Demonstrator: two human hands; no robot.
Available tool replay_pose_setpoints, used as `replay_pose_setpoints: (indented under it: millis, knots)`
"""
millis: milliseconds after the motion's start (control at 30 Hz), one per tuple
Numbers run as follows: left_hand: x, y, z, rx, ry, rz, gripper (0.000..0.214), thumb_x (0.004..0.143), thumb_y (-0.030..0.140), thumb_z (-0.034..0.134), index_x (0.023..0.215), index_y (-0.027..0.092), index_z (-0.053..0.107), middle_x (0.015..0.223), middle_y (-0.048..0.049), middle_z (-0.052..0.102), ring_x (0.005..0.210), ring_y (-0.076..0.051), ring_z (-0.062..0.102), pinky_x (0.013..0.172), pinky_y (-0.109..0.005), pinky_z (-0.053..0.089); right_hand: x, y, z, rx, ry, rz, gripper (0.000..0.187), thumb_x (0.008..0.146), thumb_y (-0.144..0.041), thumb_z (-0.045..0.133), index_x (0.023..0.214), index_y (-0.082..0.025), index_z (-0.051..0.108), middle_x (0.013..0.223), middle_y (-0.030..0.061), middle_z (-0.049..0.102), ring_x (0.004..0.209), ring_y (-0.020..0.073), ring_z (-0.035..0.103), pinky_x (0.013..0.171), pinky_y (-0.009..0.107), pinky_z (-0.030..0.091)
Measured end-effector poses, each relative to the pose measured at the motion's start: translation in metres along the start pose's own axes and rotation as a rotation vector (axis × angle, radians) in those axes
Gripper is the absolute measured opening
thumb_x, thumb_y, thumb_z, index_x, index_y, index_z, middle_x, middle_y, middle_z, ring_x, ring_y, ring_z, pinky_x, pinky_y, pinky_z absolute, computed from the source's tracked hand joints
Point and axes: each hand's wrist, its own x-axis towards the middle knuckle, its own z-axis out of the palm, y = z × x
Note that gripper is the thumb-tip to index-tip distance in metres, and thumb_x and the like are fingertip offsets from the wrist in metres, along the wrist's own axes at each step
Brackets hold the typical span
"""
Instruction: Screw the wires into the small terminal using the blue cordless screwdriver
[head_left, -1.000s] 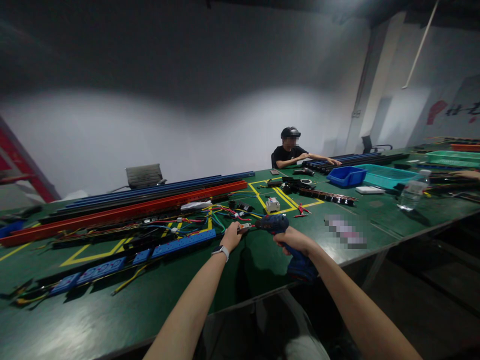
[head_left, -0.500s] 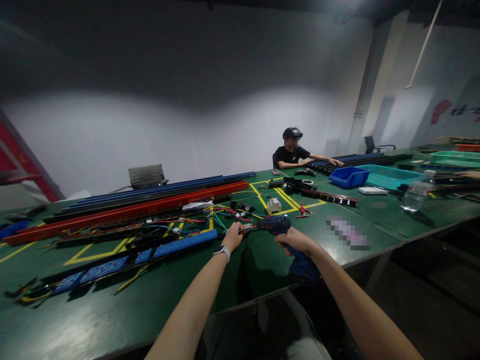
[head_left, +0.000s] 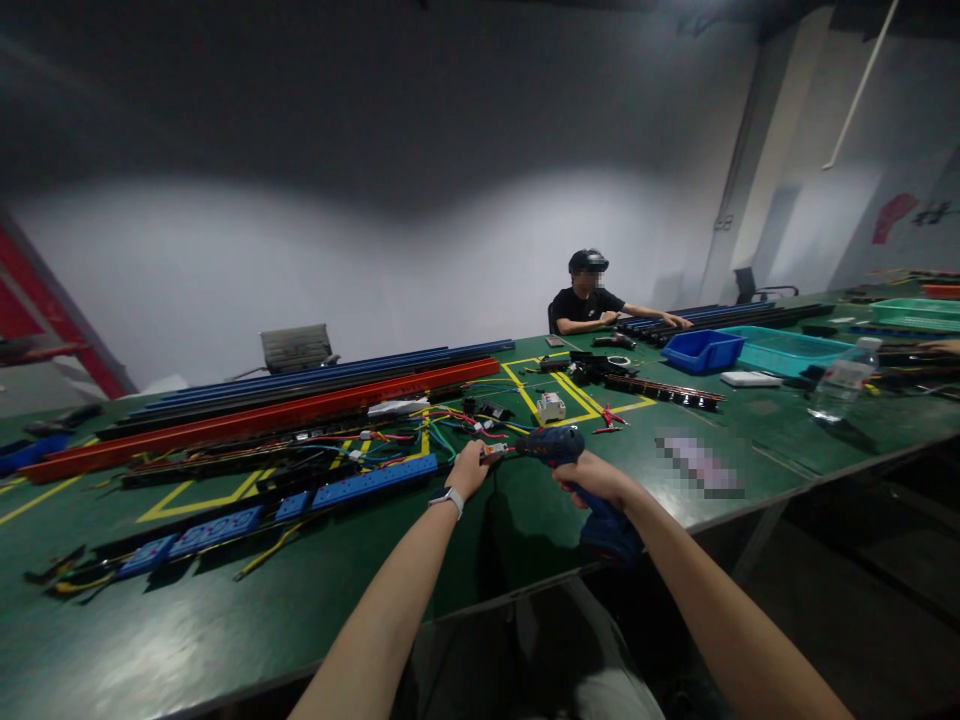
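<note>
My right hand (head_left: 596, 478) is wrapped round the grip of a dark blue cordless drill (head_left: 553, 447), held above the green table (head_left: 315, 610) with its nose pointing left. My left hand (head_left: 466, 468), with a watch on the wrist, pinches a small white and orange part (head_left: 491, 452) right at the drill's tip. A blue socket strip (head_left: 375, 480) lies just left of my left hand, among loose coloured wires (head_left: 442, 432).
Long red (head_left: 255, 417) and blue rails (head_left: 315, 368) lie across the table's far side. A white breaker (head_left: 550, 407), red pliers (head_left: 609, 419), blue bin (head_left: 702, 350), teal tray (head_left: 787, 352) and water bottle (head_left: 840, 380) stand to the right. A person (head_left: 592, 298) sits opposite.
Both hands with the drill have risen slightly and edged right in the picture; the view has shifted a little. The grips are unchanged.
</note>
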Motion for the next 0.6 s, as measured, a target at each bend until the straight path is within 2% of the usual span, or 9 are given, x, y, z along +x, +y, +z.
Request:
replay_pose_setpoints:
  millis: [300,600]
  knots:
    - [0.0022,-0.0037,0.0033,-0.001,0.019,0.037,0.018,0.091,0.037,0.06,0.102,0.023,0.06,0.106,-0.0065,0.062,0.098,-0.019,0.06,0.088,-0.03,0.043,-0.003,-0.0037,0.0009,-0.019,0.007,0.035,0.015,0.072,-0.023,0.058,0.062,-0.018,0.048,0.054,-0.0029,0.051,0.04,0.0078,0.046,0.038,0.02,0.036]
    - [0.0012,-0.0027,0.0022,-0.015,0.012,0.032,0.019,0.092,0.038,0.058,0.102,0.023,0.059,0.106,-0.0062,0.062,0.098,-0.018,0.06,0.088,-0.03,0.043,0.001,0.0028,0.0,0.002,0.01,0.005,0.012,0.071,-0.023,0.058,0.065,-0.018,0.049,0.057,-0.0033,0.051,0.041,0.0077,0.046,0.038,0.02,0.037]
